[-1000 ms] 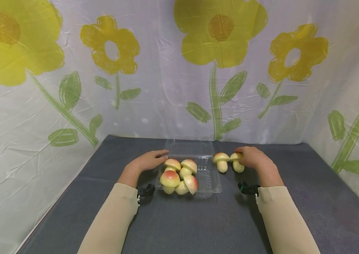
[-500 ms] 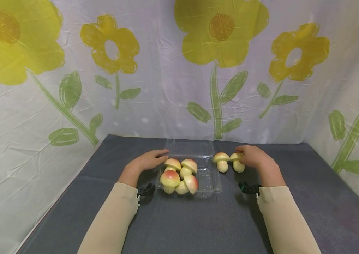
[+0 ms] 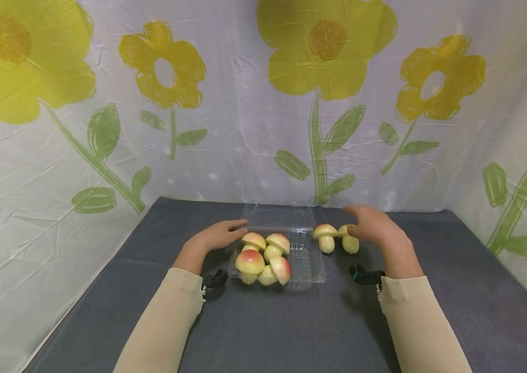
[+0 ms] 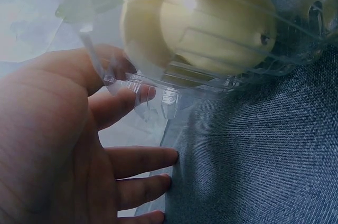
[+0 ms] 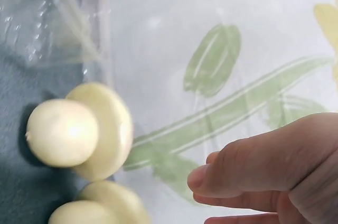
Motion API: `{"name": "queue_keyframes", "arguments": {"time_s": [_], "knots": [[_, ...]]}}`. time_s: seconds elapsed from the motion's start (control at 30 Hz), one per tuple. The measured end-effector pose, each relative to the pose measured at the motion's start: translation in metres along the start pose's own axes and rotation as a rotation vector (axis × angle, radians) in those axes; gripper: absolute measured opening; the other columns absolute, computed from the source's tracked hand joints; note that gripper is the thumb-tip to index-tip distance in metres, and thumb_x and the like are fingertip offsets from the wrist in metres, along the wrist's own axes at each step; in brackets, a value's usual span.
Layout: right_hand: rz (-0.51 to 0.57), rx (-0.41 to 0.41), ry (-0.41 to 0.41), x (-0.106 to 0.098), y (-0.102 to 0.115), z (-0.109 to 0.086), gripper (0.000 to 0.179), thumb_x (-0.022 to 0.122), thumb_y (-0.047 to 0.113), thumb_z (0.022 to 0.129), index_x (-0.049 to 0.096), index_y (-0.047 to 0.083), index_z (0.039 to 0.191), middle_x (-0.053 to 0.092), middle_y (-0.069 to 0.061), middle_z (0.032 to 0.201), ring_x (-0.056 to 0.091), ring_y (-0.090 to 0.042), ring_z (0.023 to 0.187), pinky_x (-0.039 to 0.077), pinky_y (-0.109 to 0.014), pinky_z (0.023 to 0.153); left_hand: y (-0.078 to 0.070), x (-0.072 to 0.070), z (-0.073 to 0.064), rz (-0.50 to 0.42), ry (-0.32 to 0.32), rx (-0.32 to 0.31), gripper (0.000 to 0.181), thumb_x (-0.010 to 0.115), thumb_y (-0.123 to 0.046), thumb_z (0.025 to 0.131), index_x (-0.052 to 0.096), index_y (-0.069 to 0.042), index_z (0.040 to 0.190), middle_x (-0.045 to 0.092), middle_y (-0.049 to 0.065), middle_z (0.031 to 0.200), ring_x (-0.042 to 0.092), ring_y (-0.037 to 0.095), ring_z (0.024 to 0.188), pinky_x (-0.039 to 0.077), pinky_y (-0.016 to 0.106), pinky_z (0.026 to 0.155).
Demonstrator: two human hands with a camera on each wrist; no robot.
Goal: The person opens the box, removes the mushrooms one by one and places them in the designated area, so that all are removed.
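Note:
A clear plastic clamshell box [image 3: 307,259] lies on the table with its lid [image 3: 277,216] folded back. Several toy mushrooms [image 3: 250,262] with red-blushed yellow caps fill its left half. My left hand [image 3: 216,235] rests at the box's left back corner; in the left wrist view its thumb and forefinger overlap the clear wall and the other fingers stretch out loosely. Right of the box stand two more mushrooms, a nearer one [image 3: 325,238] and a further one [image 3: 349,241]. My right hand [image 3: 375,225] hovers over the further mushroom, fingers extended, holding nothing.
A dark grey cloth covers the table [image 3: 272,331]. White curtains [image 3: 230,171] with painted yellow flowers close off the back and both sides. A black wrist camera [image 3: 215,278] is strapped beneath the left wrist, another camera [image 3: 365,275] beneath the right.
My right hand has lifted a little off the right-hand mushroom and its fingers have spread. The left hand, the box and the mushrooms stay where they were.

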State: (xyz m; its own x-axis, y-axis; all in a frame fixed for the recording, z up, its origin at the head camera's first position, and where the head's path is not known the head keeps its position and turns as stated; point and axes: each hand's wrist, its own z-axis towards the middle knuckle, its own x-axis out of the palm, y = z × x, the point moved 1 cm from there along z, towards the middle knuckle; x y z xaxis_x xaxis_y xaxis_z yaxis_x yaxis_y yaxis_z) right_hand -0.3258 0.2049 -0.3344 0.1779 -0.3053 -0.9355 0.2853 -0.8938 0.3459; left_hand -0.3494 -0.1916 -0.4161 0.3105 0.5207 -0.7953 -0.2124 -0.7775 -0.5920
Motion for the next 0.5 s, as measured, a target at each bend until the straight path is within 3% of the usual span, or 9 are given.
{"name": "queue_keyframes", "arguments": {"time_s": [0.1,0.5], "knots": [[-0.014,-0.017,-0.024,-0.003,0.007,-0.004,0.061,0.06,0.013,0.1,0.04,-0.001,0.156,0.039,-0.029,0.156,0.037,-0.053,0.14,0.042,-0.068,0.104,0.0,0.0,0.0,0.002,-0.001,0.001,0.057,0.046,-0.045,0.11,0.038,-0.021,0.162,0.037,0.015,0.162,0.034,0.041,0.148,0.034,0.063,0.116],[0.003,-0.101,-0.079,-0.014,0.037,-0.021,0.067,0.068,0.016,0.099,0.039,-0.001,0.157,0.038,-0.028,0.157,0.033,-0.051,0.144,0.037,-0.067,0.111,0.0,0.0,0.0,0.01,0.003,0.012,0.057,0.045,-0.045,0.111,0.038,-0.02,0.162,0.037,0.016,0.162,0.035,0.041,0.147,0.035,0.063,0.115]]}}
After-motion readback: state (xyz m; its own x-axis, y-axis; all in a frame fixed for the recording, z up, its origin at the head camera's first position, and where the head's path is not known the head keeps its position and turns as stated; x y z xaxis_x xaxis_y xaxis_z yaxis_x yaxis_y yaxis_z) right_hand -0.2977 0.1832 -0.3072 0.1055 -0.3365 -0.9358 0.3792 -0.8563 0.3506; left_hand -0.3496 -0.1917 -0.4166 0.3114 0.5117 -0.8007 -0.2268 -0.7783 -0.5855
